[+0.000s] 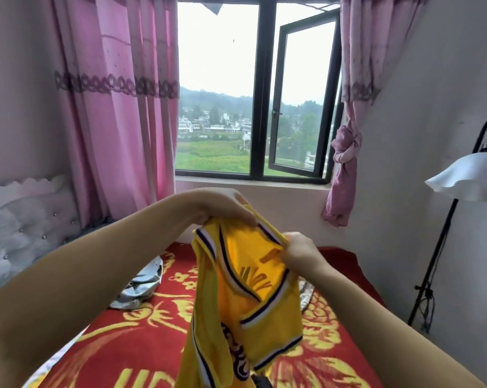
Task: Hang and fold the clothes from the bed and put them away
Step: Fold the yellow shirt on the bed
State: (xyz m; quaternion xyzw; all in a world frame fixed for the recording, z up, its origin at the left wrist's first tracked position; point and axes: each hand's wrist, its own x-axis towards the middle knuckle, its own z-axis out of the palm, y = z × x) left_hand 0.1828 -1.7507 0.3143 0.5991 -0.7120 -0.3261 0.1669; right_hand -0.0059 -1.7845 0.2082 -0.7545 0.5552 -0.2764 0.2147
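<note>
Two hands, left (225, 208) and right (301, 250), grip a limp, light yellow mesh basketball jersey (245, 298) by its striped shoulder straps, likely the surest hold, above a red-and-gold bedspread (141, 340).

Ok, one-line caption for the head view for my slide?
Both hands, left hand and right hand, hold a yellow jersey above the red bedspread.

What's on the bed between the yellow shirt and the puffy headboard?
In the head view, a crumpled silvery-grey garment lies on the red bedspread, between the yellow jersey and the headboard.
</note>
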